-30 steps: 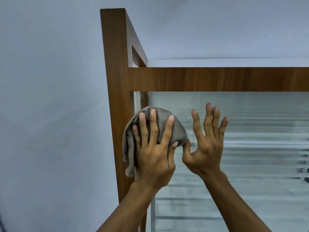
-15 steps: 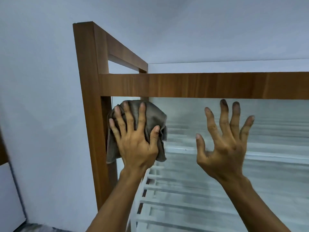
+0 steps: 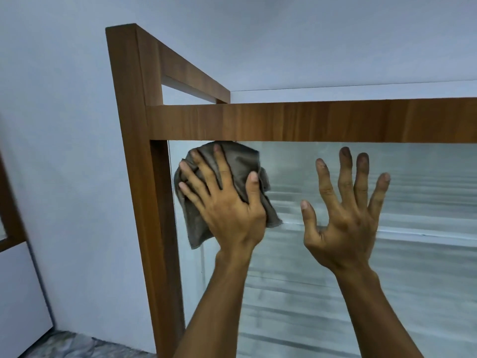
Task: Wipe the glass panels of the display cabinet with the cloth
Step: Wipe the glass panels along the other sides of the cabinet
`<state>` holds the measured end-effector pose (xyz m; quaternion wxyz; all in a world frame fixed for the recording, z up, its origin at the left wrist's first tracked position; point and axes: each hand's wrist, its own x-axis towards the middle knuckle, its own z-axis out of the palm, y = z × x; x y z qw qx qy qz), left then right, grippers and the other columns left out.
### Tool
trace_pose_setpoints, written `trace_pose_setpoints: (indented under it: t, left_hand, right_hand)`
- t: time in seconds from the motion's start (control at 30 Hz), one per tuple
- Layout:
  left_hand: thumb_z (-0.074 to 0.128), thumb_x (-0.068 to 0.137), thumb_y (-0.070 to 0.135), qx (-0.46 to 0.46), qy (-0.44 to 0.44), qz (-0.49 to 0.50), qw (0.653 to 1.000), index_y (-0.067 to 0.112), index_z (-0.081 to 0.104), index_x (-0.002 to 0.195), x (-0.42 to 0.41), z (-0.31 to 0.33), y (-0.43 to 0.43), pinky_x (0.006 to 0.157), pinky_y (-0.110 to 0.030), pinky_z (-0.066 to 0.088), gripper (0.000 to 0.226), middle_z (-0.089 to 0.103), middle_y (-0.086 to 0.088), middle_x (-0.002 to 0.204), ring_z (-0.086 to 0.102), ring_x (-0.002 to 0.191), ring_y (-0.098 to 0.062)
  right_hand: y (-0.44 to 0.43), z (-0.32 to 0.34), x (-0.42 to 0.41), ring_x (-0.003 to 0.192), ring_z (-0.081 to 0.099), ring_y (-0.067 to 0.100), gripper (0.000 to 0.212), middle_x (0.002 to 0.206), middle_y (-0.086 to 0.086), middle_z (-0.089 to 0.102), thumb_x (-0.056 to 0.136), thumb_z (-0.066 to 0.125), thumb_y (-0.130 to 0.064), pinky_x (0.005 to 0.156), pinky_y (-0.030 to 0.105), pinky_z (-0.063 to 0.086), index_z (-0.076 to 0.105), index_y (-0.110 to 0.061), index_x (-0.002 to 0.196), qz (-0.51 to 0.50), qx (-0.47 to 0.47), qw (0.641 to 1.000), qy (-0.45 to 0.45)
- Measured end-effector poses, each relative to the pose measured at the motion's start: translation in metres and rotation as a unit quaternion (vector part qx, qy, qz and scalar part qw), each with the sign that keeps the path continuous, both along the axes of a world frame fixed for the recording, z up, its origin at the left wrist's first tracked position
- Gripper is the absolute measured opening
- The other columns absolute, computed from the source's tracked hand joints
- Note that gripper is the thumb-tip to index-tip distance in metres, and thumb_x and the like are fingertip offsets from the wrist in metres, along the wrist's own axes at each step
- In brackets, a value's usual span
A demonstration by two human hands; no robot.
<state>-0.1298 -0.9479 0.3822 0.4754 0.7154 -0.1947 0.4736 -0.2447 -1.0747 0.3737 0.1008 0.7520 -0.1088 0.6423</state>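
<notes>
A wooden-framed display cabinet (image 3: 284, 122) fills the right half of the view, with a front glass panel (image 3: 426, 254) under its top rail. My left hand (image 3: 227, 210) presses a bunched grey cloth (image 3: 240, 161) flat on the glass in the panel's top left corner, just under the rail and beside the left post. Fingers are spread over the cloth. My right hand (image 3: 346, 215) is to its right, fingers spread, palm facing the glass and holding nothing; I cannot tell whether it touches the glass.
The cabinet's left post (image 3: 134, 177) stands close to a pale wall (image 3: 64, 151). A second wooden frame edge (image 3: 10, 218) shows at the far left. Patterned floor (image 3: 72, 344) is visible at the bottom left.
My left hand has slid the cloth up and rightward along the glass, up under the top rail. The right hand has kept its place beside it. The view has shifted slightly.
</notes>
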Motion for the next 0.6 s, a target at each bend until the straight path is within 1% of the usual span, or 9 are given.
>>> trace_pose_setpoints:
  t: [0.07, 0.13, 0.17, 0.23, 0.3, 0.37, 0.4, 0.5, 0.6]
  left_hand:
    - [0.028, 0.104, 0.064, 0.045, -0.030, -0.022, 0.998, 0.022, 0.015, 0.167, -0.014, -0.001, -0.011, 0.129, -0.059, -0.007, 0.076, 0.002, -0.012, 0.176, -0.010, 0.161, -0.036]
    - [0.032, 0.104, 0.064, 0.103, -0.087, -0.036, 0.990, 0.025, 0.016, 0.166, -0.013, -0.008, -0.009, 0.129, -0.057, -0.008, 0.076, 0.003, -0.011, 0.176, -0.009, 0.162, -0.035]
    - [0.033, 0.103, 0.064, 0.111, -0.105, -0.036, 0.988, 0.026, 0.016, 0.166, -0.006, -0.010, -0.003, 0.129, -0.056, -0.008, 0.076, 0.003, -0.010, 0.175, -0.008, 0.162, -0.034]
    - [0.033, 0.103, 0.065, 0.078, -0.093, -0.019, 0.992, 0.026, 0.013, 0.166, 0.013, -0.008, 0.011, 0.130, -0.054, -0.008, 0.077, 0.003, -0.008, 0.175, -0.007, 0.162, -0.033]
    - [0.032, 0.104, 0.063, 0.018, -0.038, 0.001, 0.999, 0.024, 0.011, 0.166, 0.026, -0.001, 0.020, 0.130, -0.056, -0.005, 0.077, 0.005, -0.010, 0.175, -0.007, 0.162, -0.033]
    - [0.030, 0.105, 0.059, -0.022, -0.005, 0.010, 1.000, 0.020, 0.011, 0.166, 0.020, 0.004, 0.013, 0.130, -0.058, -0.003, 0.075, 0.007, -0.012, 0.175, -0.005, 0.162, -0.036]
    - [0.030, 0.106, 0.059, -0.022, -0.002, 0.006, 1.000, 0.019, 0.012, 0.167, 0.010, 0.006, 0.005, 0.129, -0.059, -0.003, 0.075, 0.007, -0.013, 0.175, -0.005, 0.162, -0.037]
    - [0.027, 0.105, 0.062, 0.067, -0.051, -0.025, 0.996, 0.021, 0.009, 0.167, -0.018, -0.003, -0.018, 0.129, -0.059, -0.007, 0.077, 0.001, -0.013, 0.176, -0.011, 0.161, -0.037]
    - [0.029, 0.105, 0.061, 0.116, -0.082, -0.046, 0.989, 0.022, 0.006, 0.168, -0.026, -0.012, -0.021, 0.128, -0.058, -0.009, 0.077, -0.005, -0.010, 0.176, -0.013, 0.161, -0.035]
  right_hand:
    - [0.000, -0.001, -0.001, 0.159, 0.013, 0.038, 0.071, 0.170, 0.018, 0.024, 0.094, 0.058, -0.039, 0.128, 0.063, 0.001, 0.040, -0.015, 0.158, 0.008, 0.000, 1.000, -0.002]
    - [0.000, -0.001, -0.001, 0.159, 0.015, 0.040, 0.069, 0.169, 0.018, 0.025, 0.095, 0.056, -0.040, 0.128, 0.063, 0.002, 0.041, -0.015, 0.158, 0.015, -0.002, 1.000, -0.009]
    - [0.000, -0.002, -0.001, 0.159, 0.016, 0.040, 0.068, 0.169, 0.018, 0.026, 0.096, 0.056, -0.040, 0.128, 0.063, 0.002, 0.042, -0.015, 0.157, 0.020, -0.003, 1.000, -0.012]
    - [0.001, -0.001, -0.001, 0.159, 0.016, 0.039, 0.067, 0.168, 0.018, 0.027, 0.095, 0.056, -0.039, 0.128, 0.062, 0.001, 0.043, -0.015, 0.156, 0.031, 0.001, 0.999, -0.019]
    - [0.002, 0.000, -0.001, 0.159, 0.017, 0.039, 0.066, 0.168, 0.018, 0.029, 0.095, 0.056, -0.040, 0.128, 0.062, 0.001, 0.045, -0.015, 0.155, 0.034, 0.008, 0.999, -0.022]
    - [0.003, 0.000, 0.000, 0.158, 0.018, 0.039, 0.065, 0.167, 0.018, 0.029, 0.095, 0.055, -0.040, 0.128, 0.062, 0.001, 0.045, -0.015, 0.155, 0.032, 0.011, 0.999, -0.022]
    - [0.003, 0.000, 0.000, 0.158, 0.018, 0.039, 0.066, 0.167, 0.018, 0.029, 0.095, 0.055, -0.040, 0.128, 0.062, 0.002, 0.045, -0.015, 0.155, 0.033, 0.011, 0.999, -0.020]
    - [0.004, 0.000, 0.000, 0.159, 0.018, 0.038, 0.065, 0.167, 0.018, 0.030, 0.093, 0.055, -0.036, 0.127, 0.065, 0.004, 0.045, -0.014, 0.154, 0.047, 0.015, 0.998, -0.025]
    - [0.024, 0.003, 0.003, 0.159, 0.015, 0.038, 0.059, 0.163, 0.022, 0.033, 0.094, 0.053, -0.021, 0.125, 0.070, 0.010, 0.045, -0.003, 0.150, 0.165, 0.056, 0.981, -0.090]
